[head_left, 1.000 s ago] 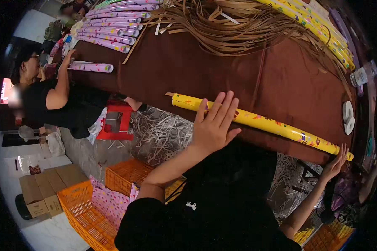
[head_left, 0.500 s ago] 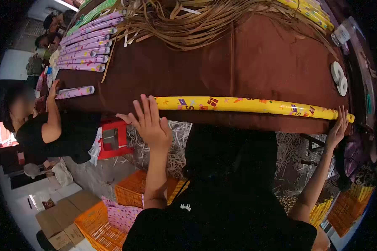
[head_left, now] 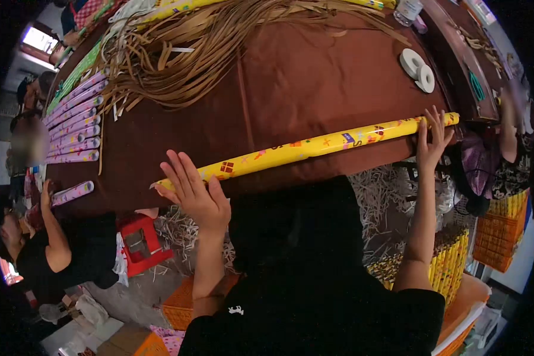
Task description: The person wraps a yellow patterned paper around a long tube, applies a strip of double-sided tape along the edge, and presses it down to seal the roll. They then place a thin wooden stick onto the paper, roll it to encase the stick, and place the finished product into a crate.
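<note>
A long yellow printed paper roll [head_left: 314, 147] lies along the near edge of the brown-covered table [head_left: 178, 127], slanting up toward the right. My left hand [head_left: 191, 191] is open, fingers spread, at the roll's left end. My right hand [head_left: 433, 137] rests with its fingers apart on the roll near its right end. Two rolls of white tape [head_left: 417, 70] lie beyond the roll at the right. A large bunch of brown strips [head_left: 184, 59] spreads over the far side.
Pink printed rolls [head_left: 74, 130] are stacked on the table's left, near a co-worker [head_left: 53, 237]. A red stool [head_left: 142, 243], orange crates [head_left: 501, 231] and shredded paper [head_left: 377, 202] are below the table. A clear jar [head_left: 408, 10] stands at the far right.
The view has turned, so the yellow roll now slants up to the right. My left hand has shifted toward the roll's left end; my right hand is still at the right end.
</note>
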Demonstrator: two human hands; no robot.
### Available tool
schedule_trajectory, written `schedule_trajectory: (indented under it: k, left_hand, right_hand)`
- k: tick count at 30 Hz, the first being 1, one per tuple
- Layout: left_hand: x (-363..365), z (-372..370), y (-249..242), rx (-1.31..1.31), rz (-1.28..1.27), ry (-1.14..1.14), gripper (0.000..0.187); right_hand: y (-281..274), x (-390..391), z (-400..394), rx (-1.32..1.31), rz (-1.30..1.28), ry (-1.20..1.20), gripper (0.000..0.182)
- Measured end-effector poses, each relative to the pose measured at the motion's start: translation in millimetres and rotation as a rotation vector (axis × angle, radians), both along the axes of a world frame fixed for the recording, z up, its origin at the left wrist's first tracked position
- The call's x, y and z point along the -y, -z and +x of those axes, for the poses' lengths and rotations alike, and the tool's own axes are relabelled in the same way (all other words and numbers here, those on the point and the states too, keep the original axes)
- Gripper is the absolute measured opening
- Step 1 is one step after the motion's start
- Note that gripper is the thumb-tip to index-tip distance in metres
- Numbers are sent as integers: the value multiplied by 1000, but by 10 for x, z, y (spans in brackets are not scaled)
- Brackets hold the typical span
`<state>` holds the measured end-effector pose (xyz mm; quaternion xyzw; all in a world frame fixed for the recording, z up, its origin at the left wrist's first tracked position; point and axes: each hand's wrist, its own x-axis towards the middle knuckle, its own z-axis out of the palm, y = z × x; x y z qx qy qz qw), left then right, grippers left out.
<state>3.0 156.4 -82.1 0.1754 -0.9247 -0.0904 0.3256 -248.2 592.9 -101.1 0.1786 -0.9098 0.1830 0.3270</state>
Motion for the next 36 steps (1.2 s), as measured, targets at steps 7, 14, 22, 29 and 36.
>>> schedule_trajectory:
  k: [7, 14, 22, 29, 36]
  left_hand:
    - [-226, -213, -134, 264, -105, -67, 51]
    - [-228, -218, -107, 288, -132, -93, 48]
    - [-252, -201, -101, 287, -127, -96, 48]
    - [-232, -191, -93, 301, -129, -94, 47]
    - [-241, -213, -148, 334, -127, -99, 46]
  right_hand:
    - [8, 87, 53, -12, -2, 102, 30]
    - [-392, 592, 482, -46, -73, -148, 41]
    - [-683, 1459, 671, 160, -26, -885, 29]
    - [-711, 1516, 567, 145, 76, -956, 26]
    - [-715, 1531, 499, 48, 161, -1018, 25]
